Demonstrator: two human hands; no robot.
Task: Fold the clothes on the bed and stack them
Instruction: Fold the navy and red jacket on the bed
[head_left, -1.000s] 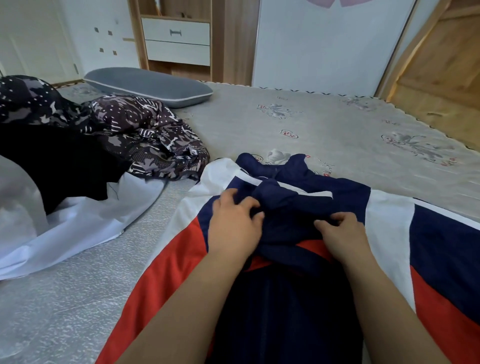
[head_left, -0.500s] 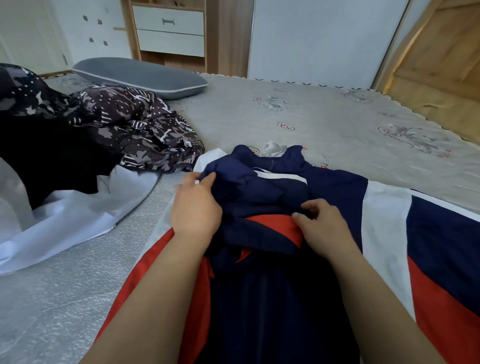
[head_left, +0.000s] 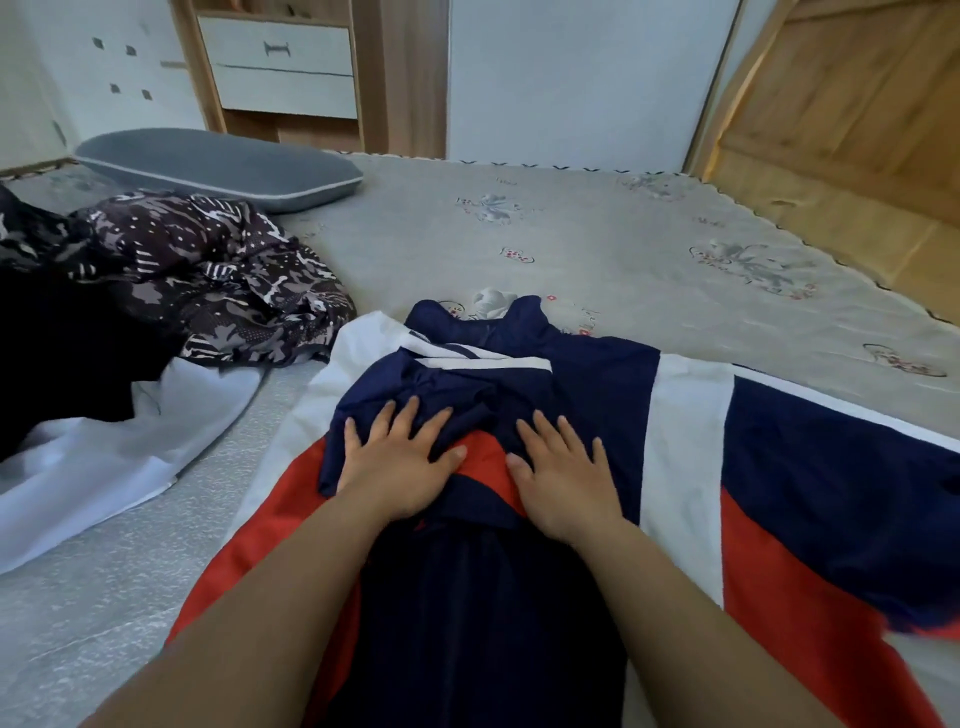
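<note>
A navy, red and white jacket (head_left: 691, 426) lies spread on the grey bed (head_left: 597, 244) in front of me. Its navy sleeve is bunched across the chest. My left hand (head_left: 400, 462) lies flat with spread fingers on the bunched navy cloth. My right hand (head_left: 563, 470) presses flat beside it, over the red patch and navy cloth. Neither hand grips anything. To the left lies an unfolded heap: a dark patterned garment (head_left: 218, 275), a black one (head_left: 62, 338) and a white one (head_left: 104, 457).
A grey pillow (head_left: 218, 166) lies at the far left of the bed. Behind it stand a wooden cabinet with white drawers (head_left: 280, 62) and a white wall. A wooden door (head_left: 852, 98) and wooden floor are on the right.
Both hands let go of the bunched navy cloth they were pinching and now lie flat on it with fingers spread. The cloth sits flatter on the jacket's chest.
</note>
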